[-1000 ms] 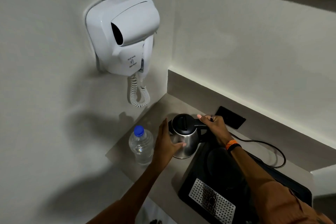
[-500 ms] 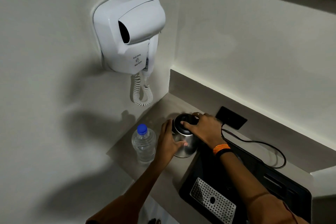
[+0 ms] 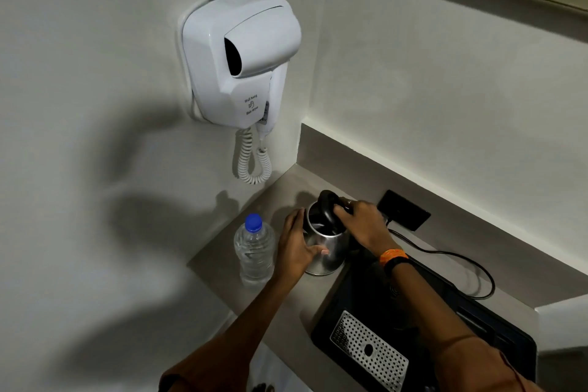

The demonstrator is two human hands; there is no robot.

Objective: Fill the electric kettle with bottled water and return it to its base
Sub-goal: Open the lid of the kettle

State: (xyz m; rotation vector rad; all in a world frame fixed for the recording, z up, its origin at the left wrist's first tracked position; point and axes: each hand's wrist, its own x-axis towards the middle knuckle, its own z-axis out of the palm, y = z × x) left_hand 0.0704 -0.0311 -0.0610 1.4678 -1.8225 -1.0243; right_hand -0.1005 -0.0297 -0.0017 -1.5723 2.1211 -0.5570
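Observation:
A small steel kettle [image 3: 329,251] stands on the grey counter, left of a black tray. Its black lid [image 3: 327,210] is tilted up and the mouth is open. My right hand [image 3: 362,224] grips the lid from the right. My left hand [image 3: 297,245] is wrapped around the kettle's left side. A clear water bottle [image 3: 254,253] with a blue cap stands upright just left of my left hand, cap on. On the tray, under my right forearm, the dark round kettle base [image 3: 396,293] is hard to make out.
The black tray [image 3: 483,328] holds a perforated metal drip grid [image 3: 369,350] at its front. A black cord [image 3: 461,264] runs to a wall socket plate [image 3: 404,214]. A white wall hair dryer [image 3: 245,60] with coiled cord hangs above the counter's left corner. The counter edge [image 3: 216,280] is near the bottle.
My right hand moved from the kettle's handle onto the lid and lifted it open. My left hand stayed on the kettle's side. The bottle has not moved.

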